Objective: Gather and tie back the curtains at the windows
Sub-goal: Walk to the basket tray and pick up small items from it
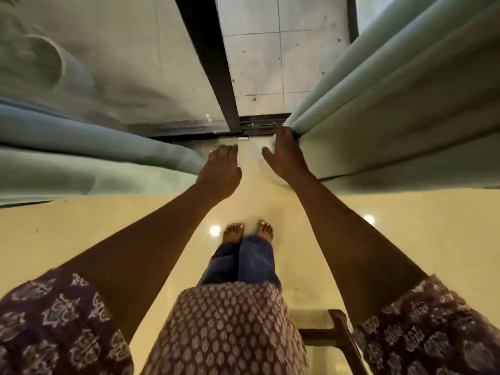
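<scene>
Head view looks straight down at two pale green curtains hanging in thick, rounded folds either side of a dark-framed glass door. Left curtain (89,161) billows out in soft rolls across the left half of the picture, its hem just above the glossy cream floor (405,239). Right curtain (392,109) falls in straighter, tighter pleats on the right.

Both hands reach forward into the gap between the two curtains, held apart from each other. Left hand (220,171) hovers palm down with fingers loosely bent, just beside the inner edge of the left curtain; whether it touches the cloth I cannot tell. Right hand (284,155) has its fingers extended, resting against the leading fold of the right curtain near its hem, thumb spread toward the middle.

Bare feet stand on the floor below the hands.
</scene>
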